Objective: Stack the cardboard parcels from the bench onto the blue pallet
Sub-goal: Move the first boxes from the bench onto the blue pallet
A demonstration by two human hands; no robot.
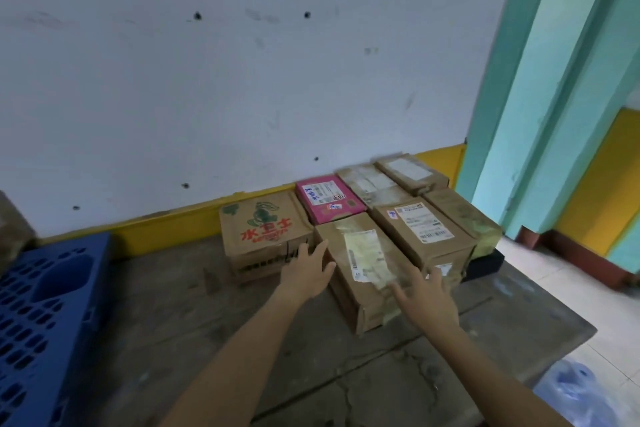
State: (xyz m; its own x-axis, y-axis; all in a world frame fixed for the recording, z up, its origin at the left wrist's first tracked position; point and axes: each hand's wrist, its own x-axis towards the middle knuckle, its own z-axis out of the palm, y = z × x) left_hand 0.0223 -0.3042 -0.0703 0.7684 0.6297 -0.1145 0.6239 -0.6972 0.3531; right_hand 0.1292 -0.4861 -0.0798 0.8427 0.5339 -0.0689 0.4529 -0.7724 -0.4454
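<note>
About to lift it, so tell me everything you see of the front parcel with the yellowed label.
The front parcel is a long brown cardboard box lying flat on the bench, nearest of the cluster. A wrinkled, yellowed label with a barcode sits on its top; its near end looks crumpled. The printed box stands to its left, the white-labelled box to its right. The left hand is at its left side, the right hand over its right edge; contact unclear.

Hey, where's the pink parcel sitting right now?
In the head view, the pink parcel sits mid-frame in the back row by the wall, between the box with red characters on its left and a taped brown parcel on its right.
</note>
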